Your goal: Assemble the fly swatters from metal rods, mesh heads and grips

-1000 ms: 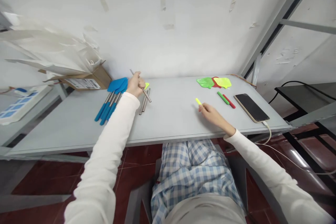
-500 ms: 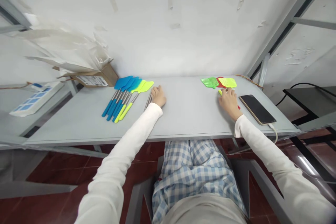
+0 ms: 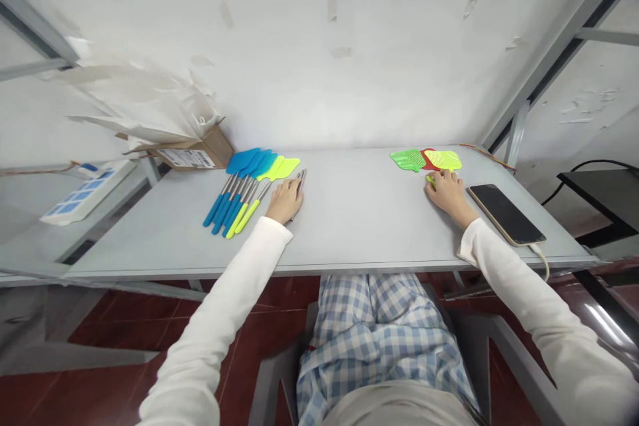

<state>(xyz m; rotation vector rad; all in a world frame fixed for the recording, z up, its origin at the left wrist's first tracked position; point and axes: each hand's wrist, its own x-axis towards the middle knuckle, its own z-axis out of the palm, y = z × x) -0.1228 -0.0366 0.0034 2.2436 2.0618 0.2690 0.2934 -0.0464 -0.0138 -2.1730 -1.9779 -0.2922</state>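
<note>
My left hand [image 3: 285,201] is closed around thin metallic rods [image 3: 302,178] on the table; their lower part is mostly hidden by the fingers. Just left of it lies a fanned row of spatula-shaped tools with metal shafts, several blue [image 3: 243,161] and a few yellow-green [image 3: 286,168]. At the right, my right hand [image 3: 446,198] rests with curled fingers on a yellow-green handle [image 3: 430,179]. Beyond that hand lie flat, mesh-patterned fly swatter heads: a green one [image 3: 409,159], a red one [image 3: 429,161] partly covered, and a yellow-green one [image 3: 446,159].
A phone [image 3: 506,214] with a white cable lies right of my right hand. An open cardboard box [image 3: 197,154] stands at the back left against the wall. A white power strip [image 3: 84,193] is farther left. The grey table [image 3: 359,219] has metal frame bars at both ends.
My left hand has shifted left and towards me, so the thin rods now show on its right side. My right hand stays on the handle; the whole view has moved slightly.
</note>
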